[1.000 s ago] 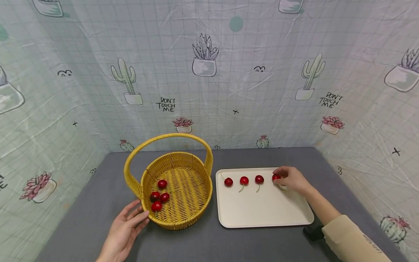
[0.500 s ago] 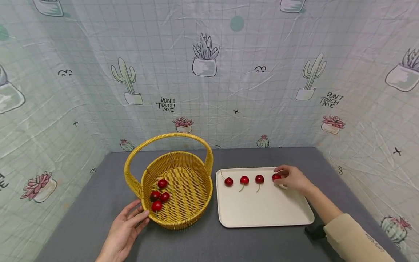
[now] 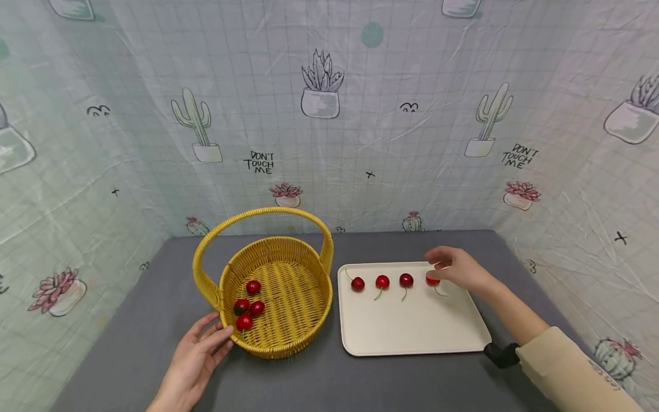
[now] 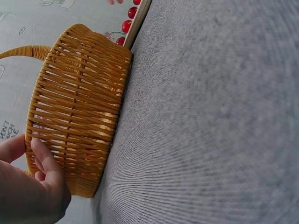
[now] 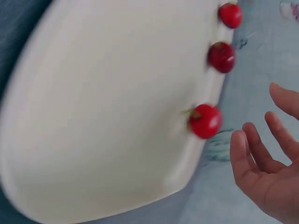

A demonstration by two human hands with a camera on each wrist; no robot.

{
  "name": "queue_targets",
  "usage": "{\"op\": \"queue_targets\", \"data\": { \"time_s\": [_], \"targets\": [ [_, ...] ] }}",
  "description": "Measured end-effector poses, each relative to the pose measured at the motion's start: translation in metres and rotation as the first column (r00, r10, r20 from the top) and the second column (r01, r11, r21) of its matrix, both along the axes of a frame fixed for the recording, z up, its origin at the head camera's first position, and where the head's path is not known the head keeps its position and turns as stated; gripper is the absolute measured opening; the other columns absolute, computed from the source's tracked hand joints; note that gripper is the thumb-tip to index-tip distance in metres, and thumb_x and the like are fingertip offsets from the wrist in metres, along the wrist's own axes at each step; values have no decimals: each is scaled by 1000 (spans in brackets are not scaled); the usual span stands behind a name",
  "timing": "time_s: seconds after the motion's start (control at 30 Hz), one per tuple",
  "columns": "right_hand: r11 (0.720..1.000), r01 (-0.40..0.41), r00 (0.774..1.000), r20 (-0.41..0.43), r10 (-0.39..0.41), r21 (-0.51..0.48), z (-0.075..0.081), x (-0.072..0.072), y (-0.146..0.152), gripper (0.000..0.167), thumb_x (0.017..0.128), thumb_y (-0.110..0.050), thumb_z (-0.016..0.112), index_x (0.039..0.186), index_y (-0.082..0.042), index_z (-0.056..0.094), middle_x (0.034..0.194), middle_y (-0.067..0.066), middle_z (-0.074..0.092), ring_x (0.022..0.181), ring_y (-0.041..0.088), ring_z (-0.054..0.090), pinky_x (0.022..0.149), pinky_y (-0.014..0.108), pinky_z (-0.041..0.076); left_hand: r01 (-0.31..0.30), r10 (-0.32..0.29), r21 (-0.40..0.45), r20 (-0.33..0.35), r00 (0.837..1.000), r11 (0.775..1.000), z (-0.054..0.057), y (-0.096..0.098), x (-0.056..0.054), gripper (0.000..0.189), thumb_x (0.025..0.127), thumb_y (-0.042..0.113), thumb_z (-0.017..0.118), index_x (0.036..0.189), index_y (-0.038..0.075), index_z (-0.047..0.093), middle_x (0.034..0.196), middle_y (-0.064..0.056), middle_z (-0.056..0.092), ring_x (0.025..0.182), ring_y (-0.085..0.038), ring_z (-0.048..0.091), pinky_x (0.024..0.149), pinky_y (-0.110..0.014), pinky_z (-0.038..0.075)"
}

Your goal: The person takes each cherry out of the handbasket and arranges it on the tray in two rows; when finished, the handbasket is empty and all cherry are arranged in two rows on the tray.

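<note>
My left hand (image 3: 193, 360) rests against the near left side of a yellow woven basket (image 3: 280, 343), its fingers touching the outer wall and rim. In the left wrist view the fingertips (image 4: 39, 145) lie on the weave. Several dark red cherries (image 3: 253, 287) are grouped at the left inside the basket. My right hand (image 3: 460, 269) hovers just above the back right of a cream tray (image 3: 412, 329), fingers spread and apart from the cherry (image 5: 205, 121) below it. That cherry ends a row of stemmed cherries (image 3: 406, 280) along the tray's back edge.
The basket's tall arched handle (image 3: 268, 210) rises above its rim. A grey tabletop (image 3: 319, 383) lies beneath the basket and tray. Behind stands a patterned curtain (image 3: 360, 143). A black device (image 3: 501, 355) sits at the right wrist, by the tray's near right corner.
My right hand has let go of the rightmost cherry and lifted upward, so its stem now shows on the tray. The left hand stays at the basket.
</note>
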State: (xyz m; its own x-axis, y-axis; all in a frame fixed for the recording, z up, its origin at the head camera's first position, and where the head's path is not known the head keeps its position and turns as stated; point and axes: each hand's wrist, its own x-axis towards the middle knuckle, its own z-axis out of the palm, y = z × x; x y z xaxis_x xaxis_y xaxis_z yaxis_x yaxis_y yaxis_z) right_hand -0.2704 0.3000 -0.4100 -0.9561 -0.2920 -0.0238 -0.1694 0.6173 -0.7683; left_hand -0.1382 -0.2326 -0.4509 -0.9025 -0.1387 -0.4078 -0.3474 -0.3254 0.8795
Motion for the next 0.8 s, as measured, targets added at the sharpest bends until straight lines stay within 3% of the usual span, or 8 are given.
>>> {"op": "queue_targets", "data": {
  "time_s": [0.3, 0.37, 0.4, 0.6, 0.8],
  "targets": [
    [991, -134, 990, -31, 134, -10, 32, 4, -38, 40, 93, -11, 78, 129, 0, 64, 124, 16, 65, 107, 31, 63, 91, 44, 53, -2, 2, 27, -3, 1000, 1000, -1, -1, 0, 56, 101, 6, 66, 143, 18, 31, 109, 4, 54, 93, -8, 61, 89, -29, 55],
    [984, -180, 983, -33, 179, -20, 37, 7, -47, 38, 93, -11, 78, 127, -2, 65, 123, 14, 65, 106, 28, 65, 89, 43, 53, 1, -1, 31, -2, 1000, 1000, -1, -1, 0, 56, 101, 5, 66, 143, 18, 30, 109, 3, 53, 93, -8, 61, 90, -30, 55],
    [980, -198, 980, -25, 197, -26, 40, 8, -51, 37, 93, -11, 78, 127, -3, 65, 122, 13, 65, 105, 27, 65, 82, 40, 55, 2, -2, 31, -3, 1000, 1000, -1, -1, 0, 57, 101, 5, 66, 144, 18, 30, 109, 3, 53, 93, -8, 61, 90, -30, 55],
    [944, -324, 946, 10, 325, -66, 46, 12, -79, 30, 94, -9, 75, 123, -9, 67, 116, 8, 66, 98, 27, 68, 60, 32, 55, 5, -4, 22, -13, 1000, 1000, 0, -1, -1, 58, 101, 5, 66, 144, 17, 29, 109, 3, 53, 93, -8, 61, 89, -30, 55],
    [897, -427, 903, 2, 430, -117, 51, 17, -108, 26, 95, -7, 74, 120, -8, 69, 114, 10, 66, 100, 26, 67, 72, 35, 61, 8, -7, 19, -21, 1000, 1000, 1, -1, -1, 56, 100, 4, 66, 141, 17, 30, 108, 2, 52, 91, -9, 62, 88, -30, 56]
  ]
}}
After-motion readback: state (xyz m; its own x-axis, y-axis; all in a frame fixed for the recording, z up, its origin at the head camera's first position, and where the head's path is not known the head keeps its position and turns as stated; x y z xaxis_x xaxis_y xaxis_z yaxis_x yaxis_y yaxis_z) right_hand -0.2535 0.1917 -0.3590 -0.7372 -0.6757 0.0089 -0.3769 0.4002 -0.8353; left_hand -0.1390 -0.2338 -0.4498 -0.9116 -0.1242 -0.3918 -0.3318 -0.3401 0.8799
